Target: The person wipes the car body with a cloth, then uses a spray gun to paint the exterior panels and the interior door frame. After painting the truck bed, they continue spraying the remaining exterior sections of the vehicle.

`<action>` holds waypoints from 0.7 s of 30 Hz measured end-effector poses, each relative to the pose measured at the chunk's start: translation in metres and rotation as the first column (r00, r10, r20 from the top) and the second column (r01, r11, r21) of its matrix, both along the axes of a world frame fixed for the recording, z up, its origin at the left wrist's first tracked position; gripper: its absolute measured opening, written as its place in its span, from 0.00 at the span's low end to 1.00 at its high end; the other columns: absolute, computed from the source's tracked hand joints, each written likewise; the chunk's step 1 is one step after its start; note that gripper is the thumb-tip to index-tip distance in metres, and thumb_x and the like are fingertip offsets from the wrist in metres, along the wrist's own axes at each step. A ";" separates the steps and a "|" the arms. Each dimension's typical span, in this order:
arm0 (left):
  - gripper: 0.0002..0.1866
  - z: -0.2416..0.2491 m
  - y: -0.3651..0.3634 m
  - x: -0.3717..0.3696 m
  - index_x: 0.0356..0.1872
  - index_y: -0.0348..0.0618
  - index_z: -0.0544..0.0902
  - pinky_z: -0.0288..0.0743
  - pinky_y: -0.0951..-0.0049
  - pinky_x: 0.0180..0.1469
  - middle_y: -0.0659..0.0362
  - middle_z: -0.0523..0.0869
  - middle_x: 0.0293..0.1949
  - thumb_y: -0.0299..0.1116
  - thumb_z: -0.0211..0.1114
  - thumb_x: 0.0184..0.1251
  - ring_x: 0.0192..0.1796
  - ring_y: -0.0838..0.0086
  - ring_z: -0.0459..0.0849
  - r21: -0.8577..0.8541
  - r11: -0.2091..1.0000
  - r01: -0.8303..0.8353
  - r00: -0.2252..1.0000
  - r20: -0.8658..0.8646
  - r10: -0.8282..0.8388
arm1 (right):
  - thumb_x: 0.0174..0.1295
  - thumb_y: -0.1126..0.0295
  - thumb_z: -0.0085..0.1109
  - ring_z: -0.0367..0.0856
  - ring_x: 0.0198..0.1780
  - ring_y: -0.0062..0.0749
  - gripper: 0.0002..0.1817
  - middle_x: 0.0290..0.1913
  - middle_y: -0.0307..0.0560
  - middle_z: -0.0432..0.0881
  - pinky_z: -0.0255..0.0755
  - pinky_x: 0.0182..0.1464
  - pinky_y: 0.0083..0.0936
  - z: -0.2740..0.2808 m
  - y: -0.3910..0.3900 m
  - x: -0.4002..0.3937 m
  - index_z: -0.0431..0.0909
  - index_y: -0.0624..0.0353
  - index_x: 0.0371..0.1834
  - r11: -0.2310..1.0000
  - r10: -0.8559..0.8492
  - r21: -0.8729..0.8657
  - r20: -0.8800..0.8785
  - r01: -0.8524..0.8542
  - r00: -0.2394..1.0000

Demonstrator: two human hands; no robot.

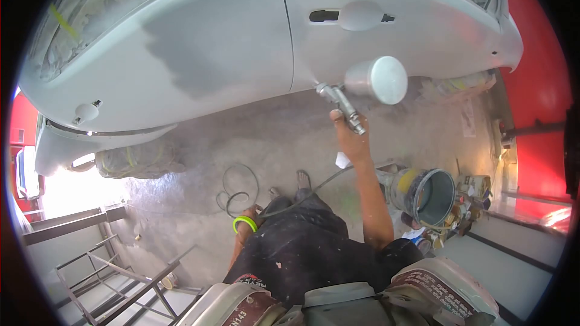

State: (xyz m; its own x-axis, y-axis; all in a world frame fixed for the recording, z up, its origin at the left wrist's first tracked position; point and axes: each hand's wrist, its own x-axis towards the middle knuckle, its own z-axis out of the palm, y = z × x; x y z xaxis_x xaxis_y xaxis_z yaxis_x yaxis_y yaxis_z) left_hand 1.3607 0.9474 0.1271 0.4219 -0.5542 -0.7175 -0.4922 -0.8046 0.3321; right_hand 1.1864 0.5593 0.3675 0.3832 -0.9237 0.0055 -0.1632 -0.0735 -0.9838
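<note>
My right hand (350, 136) is closed around the handle of a metal spray gun (339, 101), held up near the lower edge of the car side. A round, pale paint cup (388, 80) sits on the gun, and a faint mist shows at its nozzle. Facing it are the car's door panels (235, 6), coated whitish, with a darker grey patch (199, 54) left of the door seam. Low by my leg, my left hand (252, 212), with a bright green band (244, 223) at the wrist, is closed on a thin air hose (302, 196).
Loops of hose lie on the concrete floor (199, 205) near my bare feet. To my right stand a large paint-stained bucket (436, 196) and several small cans (474, 187). A metal frame rack (121, 274) is behind left. Covered wheels (139, 158) sit under the car.
</note>
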 end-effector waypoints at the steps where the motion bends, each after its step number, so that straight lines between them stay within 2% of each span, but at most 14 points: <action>1: 0.26 0.001 -0.003 0.002 0.55 0.54 0.86 0.83 0.60 0.52 0.52 0.92 0.41 0.42 0.79 0.53 0.47 0.57 0.91 -0.011 1.000 0.020 1.000 0.009 -0.020 | 0.69 0.48 0.71 0.66 0.30 0.19 0.25 0.25 0.31 0.70 0.64 0.30 0.28 -0.001 -0.009 -0.008 0.81 0.64 0.35 0.999 -0.042 -0.018 0.010 0.042 0.999; 4: 0.26 -0.003 -0.002 0.011 0.55 0.51 0.86 0.83 0.59 0.52 0.51 0.92 0.44 0.43 0.79 0.54 0.49 0.56 0.91 -0.063 0.996 0.063 0.998 0.036 -0.061 | 0.69 0.48 0.71 0.69 0.27 0.14 0.22 0.25 0.30 0.75 0.64 0.29 0.22 -0.007 -0.030 -0.027 0.81 0.59 0.36 0.985 -0.168 -0.049 -0.015 0.167 0.986; 7: 0.26 -0.014 0.007 0.018 0.55 0.49 0.85 0.83 0.58 0.54 0.50 0.92 0.46 0.42 0.80 0.53 0.51 0.54 0.91 -0.142 0.987 0.077 0.995 0.072 -0.067 | 0.70 0.48 0.69 0.71 0.26 0.15 0.22 0.27 0.31 0.77 0.63 0.27 0.21 -0.014 -0.036 -0.039 0.81 0.59 0.39 0.937 -0.349 -0.046 -0.035 0.347 0.937; 9: 0.26 -0.022 0.016 0.026 0.54 0.48 0.85 0.83 0.57 0.54 0.49 0.92 0.47 0.41 0.80 0.52 0.52 0.53 0.90 -0.179 0.979 0.094 0.993 0.085 -0.080 | 0.72 0.49 0.67 0.70 0.25 0.16 0.21 0.28 0.32 0.78 0.63 0.27 0.22 -0.017 -0.028 -0.031 0.80 0.59 0.39 0.874 -0.485 0.006 0.074 0.486 0.871; 10: 0.26 -0.023 0.018 0.032 0.54 0.48 0.85 0.83 0.56 0.54 0.49 0.92 0.47 0.40 0.80 0.52 0.52 0.53 0.90 -0.173 0.981 0.084 0.995 0.066 -0.073 | 0.73 0.49 0.65 0.71 0.28 0.18 0.23 0.27 0.33 0.76 0.64 0.30 0.24 -0.006 -0.020 -0.019 0.79 0.60 0.35 0.852 -0.514 -0.017 0.162 0.524 0.842; 12: 0.25 -0.021 0.023 0.045 0.53 0.48 0.85 0.83 0.56 0.55 0.49 0.92 0.47 0.40 0.80 0.52 0.52 0.52 0.90 -0.159 0.985 0.069 0.997 0.027 -0.066 | 0.74 0.49 0.64 0.71 0.31 0.19 0.25 0.27 0.33 0.74 0.65 0.34 0.25 0.011 -0.010 -0.006 0.78 0.62 0.31 0.835 -0.536 -0.009 0.213 0.550 0.817; 16: 0.25 -0.035 0.043 0.088 0.52 0.48 0.85 0.83 0.55 0.54 0.49 0.92 0.47 0.40 0.81 0.52 0.52 0.51 0.90 -0.208 0.966 0.150 0.988 0.052 -0.143 | 0.74 0.51 0.65 0.71 0.32 0.17 0.23 0.27 0.31 0.75 0.65 0.34 0.24 0.029 0.022 0.021 0.79 0.61 0.32 0.888 -0.459 0.090 0.091 0.452 0.884; 17: 0.25 -0.037 0.047 0.102 0.52 0.48 0.85 0.83 0.55 0.53 0.49 0.92 0.47 0.41 0.81 0.51 0.52 0.51 0.90 -0.196 0.969 0.152 0.988 0.042 -0.147 | 0.74 0.51 0.66 0.71 0.32 0.17 0.23 0.27 0.30 0.75 0.65 0.34 0.23 0.033 0.033 0.035 0.79 0.61 0.33 0.908 -0.412 0.113 0.070 0.403 0.908; 20: 0.26 -0.033 0.063 0.144 0.51 0.48 0.86 0.84 0.55 0.52 0.47 0.92 0.45 0.41 0.82 0.50 0.51 0.51 0.91 -0.219 0.961 0.171 0.985 0.047 -0.164 | 0.72 0.50 0.67 0.70 0.31 0.16 0.23 0.27 0.29 0.74 0.64 0.33 0.23 0.046 0.078 0.086 0.78 0.60 0.32 0.966 -0.258 0.024 -0.048 0.259 0.965; 21: 0.26 -0.029 0.069 0.157 0.51 0.48 0.86 0.84 0.55 0.52 0.47 0.92 0.45 0.41 0.82 0.50 0.50 0.51 0.91 -0.237 0.955 0.179 0.984 0.051 -0.172 | 0.72 0.50 0.68 0.71 0.32 0.16 0.22 0.28 0.29 0.75 0.65 0.34 0.23 0.052 0.092 0.101 0.80 0.60 0.34 0.983 -0.160 0.072 -0.118 0.169 0.980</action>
State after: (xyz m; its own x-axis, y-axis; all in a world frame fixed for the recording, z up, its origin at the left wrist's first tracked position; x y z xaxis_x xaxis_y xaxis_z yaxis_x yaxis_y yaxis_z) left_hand 1.5176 1.0160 0.0981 0.3217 -0.7756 -0.5431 -0.6311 -0.6032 0.4877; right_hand 1.2877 0.6513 0.4193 0.2203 -0.9696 -0.1068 -0.2754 0.0432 -0.9604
